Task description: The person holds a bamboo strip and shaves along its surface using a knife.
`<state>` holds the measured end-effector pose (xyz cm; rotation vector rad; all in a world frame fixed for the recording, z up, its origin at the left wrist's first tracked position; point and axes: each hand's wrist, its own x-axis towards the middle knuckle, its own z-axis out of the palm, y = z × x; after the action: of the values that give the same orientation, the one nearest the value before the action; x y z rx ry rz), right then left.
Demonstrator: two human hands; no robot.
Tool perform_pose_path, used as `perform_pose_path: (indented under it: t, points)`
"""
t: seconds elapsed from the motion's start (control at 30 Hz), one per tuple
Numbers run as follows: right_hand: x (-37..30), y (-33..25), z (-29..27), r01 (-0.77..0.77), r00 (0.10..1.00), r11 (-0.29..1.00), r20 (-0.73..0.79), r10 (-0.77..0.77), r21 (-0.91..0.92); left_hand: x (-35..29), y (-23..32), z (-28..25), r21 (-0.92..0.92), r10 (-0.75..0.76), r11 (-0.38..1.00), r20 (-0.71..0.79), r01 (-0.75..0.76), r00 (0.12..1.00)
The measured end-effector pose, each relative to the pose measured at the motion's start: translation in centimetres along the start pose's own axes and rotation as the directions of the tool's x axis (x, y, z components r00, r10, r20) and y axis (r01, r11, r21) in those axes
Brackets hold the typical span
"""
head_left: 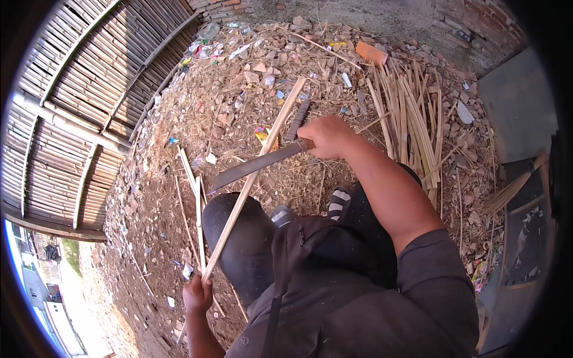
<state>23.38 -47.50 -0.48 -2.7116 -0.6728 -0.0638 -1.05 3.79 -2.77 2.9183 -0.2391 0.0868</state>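
My right hand (328,137) is closed round the handle of a machete (256,166), whose dark blade points to the left. The blade crosses a long pale bamboo strip (239,203) near its middle; whether it bites into the strip I cannot tell. Low on the left, my left hand (197,295) grips the near end of that strip. From there the strip slants up and away past my dark-clad knee (233,221), its far end over the littered ground. Just beyond my right hand, a dark ridged rod (298,119) lies on the ground.
A pile of split bamboo strips (412,113) lies at the far right, near an orange tile piece (371,53). More strips (199,215) rest left of my knee. A bamboo fence (89,113) stands left, a wall (406,27) behind. Rubble and litter cover the dirt.
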Motion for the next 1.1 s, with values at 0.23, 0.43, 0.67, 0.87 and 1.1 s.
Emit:
perform_pose_path:
  t: [0.23,0.43,0.67,0.87,1.1]
  points:
    - [-0.6,5.1,1.4,-0.439,0.879,0.861,-0.077,0.471,0.255,0.4,-0.1,-1.1,0.051,-0.069,0.997,0.075,0.065,0.995]
    - [0.2,0.2,0.5,-0.045,0.999,0.998,-0.027,0.046,0.034,0.1,0.4,-1.0,0.003,-0.018,1.000,0.034,0.018,0.999]
    - [-1.1,5.3,1.8,-0.448,0.879,0.856,-0.048,0.474,0.260,0.9,0.4,-2.7,0.102,-0.049,0.994,0.074,0.041,0.996]
    - [-0.2,0.4,0.9,-0.142,0.988,0.988,-0.051,0.145,0.064,-0.7,-0.6,-0.7,0.049,-0.080,0.996,0.081,0.076,0.993]
    - [-0.5,5.9,1.6,-0.519,0.820,0.787,-0.065,0.568,0.333,0.3,-0.4,-1.5,0.020,-0.095,0.995,0.074,0.094,0.993]
